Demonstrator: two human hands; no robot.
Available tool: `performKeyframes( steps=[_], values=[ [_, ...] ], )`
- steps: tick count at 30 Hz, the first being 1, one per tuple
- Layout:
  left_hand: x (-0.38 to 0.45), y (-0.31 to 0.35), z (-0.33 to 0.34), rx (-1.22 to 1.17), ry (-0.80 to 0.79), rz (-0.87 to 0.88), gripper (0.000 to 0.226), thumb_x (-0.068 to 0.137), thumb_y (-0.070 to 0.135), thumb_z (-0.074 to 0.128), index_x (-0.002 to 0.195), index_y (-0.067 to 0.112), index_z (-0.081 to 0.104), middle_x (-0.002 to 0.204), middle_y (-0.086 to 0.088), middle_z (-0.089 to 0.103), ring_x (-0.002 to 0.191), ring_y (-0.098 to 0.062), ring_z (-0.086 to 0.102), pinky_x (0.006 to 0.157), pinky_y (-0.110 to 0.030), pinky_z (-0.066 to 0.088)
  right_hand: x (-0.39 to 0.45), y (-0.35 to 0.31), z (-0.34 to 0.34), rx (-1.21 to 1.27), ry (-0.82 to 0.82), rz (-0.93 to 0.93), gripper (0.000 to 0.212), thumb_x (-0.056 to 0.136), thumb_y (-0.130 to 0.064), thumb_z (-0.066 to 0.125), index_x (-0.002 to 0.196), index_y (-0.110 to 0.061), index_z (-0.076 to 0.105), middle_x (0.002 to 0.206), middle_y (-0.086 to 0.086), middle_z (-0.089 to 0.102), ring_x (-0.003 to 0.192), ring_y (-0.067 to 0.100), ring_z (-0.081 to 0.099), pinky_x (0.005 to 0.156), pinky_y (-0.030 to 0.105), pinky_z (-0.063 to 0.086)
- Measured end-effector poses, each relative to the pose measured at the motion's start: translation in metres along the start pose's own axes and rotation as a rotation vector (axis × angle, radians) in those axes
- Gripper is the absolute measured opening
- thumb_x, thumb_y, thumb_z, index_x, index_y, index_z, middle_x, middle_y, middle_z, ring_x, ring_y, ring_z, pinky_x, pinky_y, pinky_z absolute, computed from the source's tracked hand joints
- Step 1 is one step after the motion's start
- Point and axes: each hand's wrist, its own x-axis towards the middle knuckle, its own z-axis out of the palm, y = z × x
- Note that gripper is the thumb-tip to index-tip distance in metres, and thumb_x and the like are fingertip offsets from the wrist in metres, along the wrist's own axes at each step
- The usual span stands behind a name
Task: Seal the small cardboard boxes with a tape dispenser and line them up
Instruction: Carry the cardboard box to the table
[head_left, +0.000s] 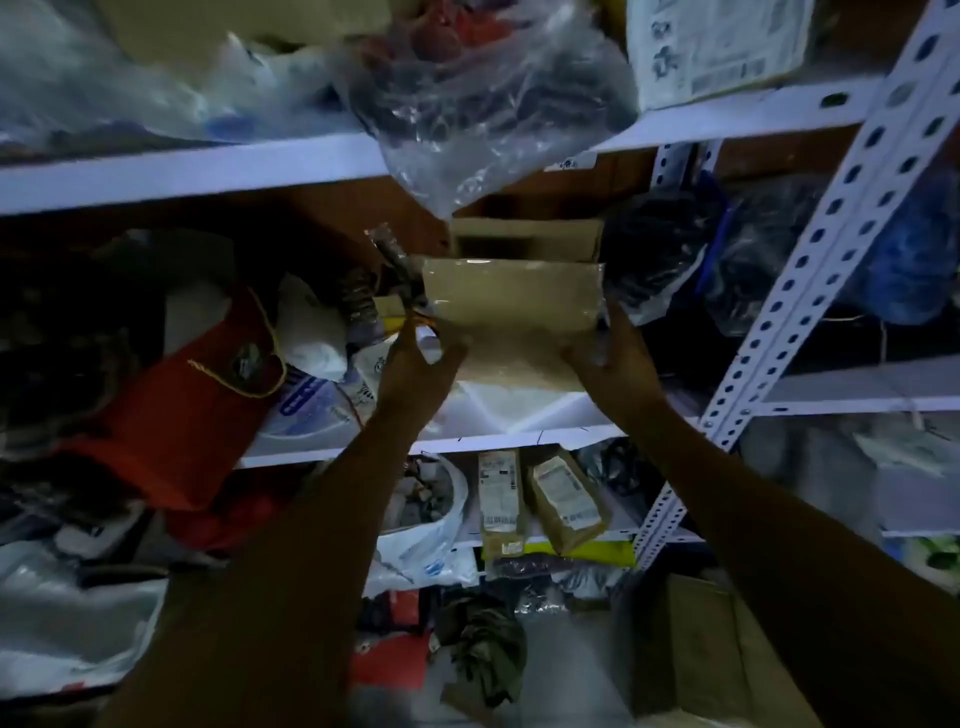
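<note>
We're in a dim storeroom facing white metal shelving crammed with stuff: clear plastic bags spilling off the top shelf in the upper middle of the frame, a red bag at centre left, labelled packets on the lower shelf just below centre.

Dead centre, we've got a small cardboard box up at the middle shelf, its glossy face looking already taped, though the light's too poor to swear to it. Another brown box sits just behind it, deeper in the shelf.

Left hand has its grip on the box's left edge, right hand on the lower right corner, fingers wrapped around it, so both are grasping the box. No tape dispenser in sight.

Our read: sealing's done for this one and we're on the lining-up step. Next move probably wants the box slid in square, snug against the one behind, without snagging that hanging bag above.
</note>
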Motion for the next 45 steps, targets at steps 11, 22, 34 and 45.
performKeyframes(
  steps=[11, 22, 34, 45],
  values=[
    [0.063, -0.021, 0.04, -0.563, -0.123, -0.069, 0.084, 0.059, 0.033, 0.087, 0.133, 0.008, 0.055, 0.112, -0.002, 0.071, 0.101, -0.014, 0.07, 0.08, -0.03, 0.059, 0.032, 0.014, 0.034, 0.473, 0.033, 0.06, 0.091, 0.085, -0.034, 0.077, 0.156, -0.018, 0.021, 0.137, 0.002, 0.059, 0.124, 0.015, 0.059, 0.101, 0.046, 0.052],
    [0.045, -0.006, 0.04, -0.598, -0.088, -0.048, 0.06, 0.083, 0.023, 0.079, 0.136, 0.011, 0.054, 0.12, 0.0, 0.068, 0.108, -0.01, 0.066, 0.094, -0.032, 0.055, 0.023, -0.004, 0.029, 0.525, 0.13, 0.097, 0.085, 0.078, -0.054, 0.075, 0.148, -0.022, 0.039, 0.13, -0.004, 0.063, 0.118, 0.013, 0.062, 0.099, 0.044, 0.053],
    [-0.036, 0.035, 0.018, -0.558, -0.401, 0.092, 0.056, 0.088, 0.04, 0.071, 0.138, 0.024, 0.052, 0.124, 0.007, 0.062, 0.116, -0.02, 0.06, 0.1, -0.041, 0.049, -0.104, -0.062, -0.026, 0.412, 0.478, 0.273, 0.055, 0.089, -0.049, 0.067, 0.137, -0.027, 0.053, 0.111, -0.013, 0.063, 0.094, 0.0, 0.06, 0.083, 0.017, 0.05],
    [-0.181, 0.087, 0.075, -0.543, -0.847, 0.247, 0.037, 0.089, 0.034, 0.072, 0.121, 0.021, 0.059, 0.11, 0.013, 0.065, 0.107, -0.013, 0.063, 0.093, -0.03, 0.049, -0.294, -0.073, -0.108, 0.365, 0.897, 0.538, 0.063, 0.084, -0.059, 0.067, 0.137, -0.031, 0.05, 0.114, -0.009, 0.064, 0.104, 0.019, 0.063, 0.098, 0.048, 0.052]
  ],
)
